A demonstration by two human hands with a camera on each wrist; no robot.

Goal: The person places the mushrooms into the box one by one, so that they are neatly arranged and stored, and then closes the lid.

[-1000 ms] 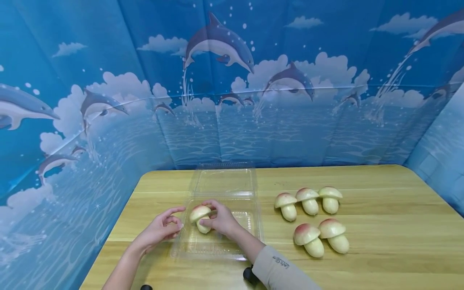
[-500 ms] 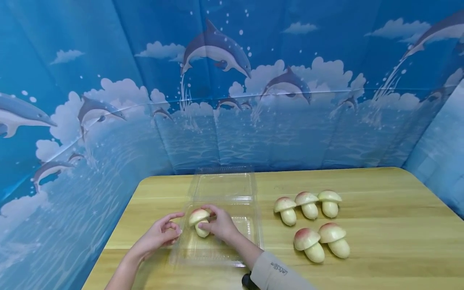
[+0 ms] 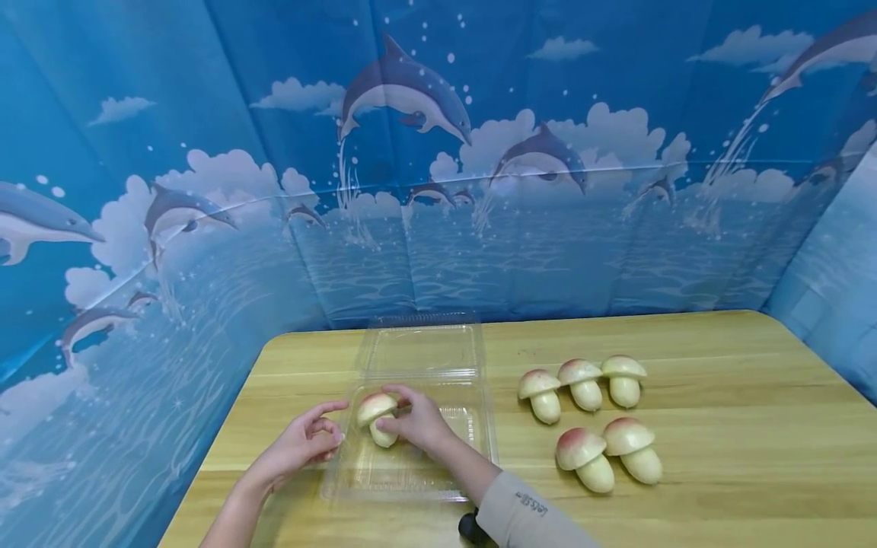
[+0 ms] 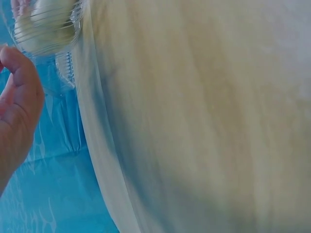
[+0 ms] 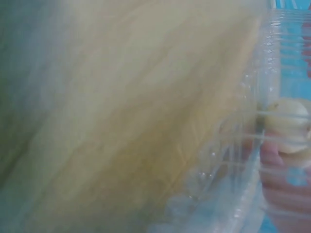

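In the head view, my right hand (image 3: 421, 422) reaches into the left part of a clear plastic clamshell box (image 3: 411, 479) and holds a pale mushroom-shaped piece (image 3: 377, 411) with a pink-tinged cap. Thumb and fingers are on its right side, and its cap points up and away. At the box's left rim is my left hand (image 3: 298, 445), fingers loosely bent with nothing between them. The left wrist view shows its thumb (image 4: 22, 73) just below the box wall, with the pale piece (image 4: 48, 29) behind the ribbed plastic. Through the box side, the right wrist view shows the mushroom's stem end (image 5: 289, 121).
Several like mushroom pieces lie right of the box on the wooden table (image 3: 740, 426): a back row of three (image 3: 581, 380) and a front pair (image 3: 630, 449). The box lid (image 3: 425, 346) lies open toward the dolphin-printed curtain (image 3: 438, 251). A black object (image 3: 473, 527) sits under the right sleeve.
The head view has tilted slightly. My left hand has drawn back a little to the left, while my right hand and the mushroom stay nearly in place in the box.
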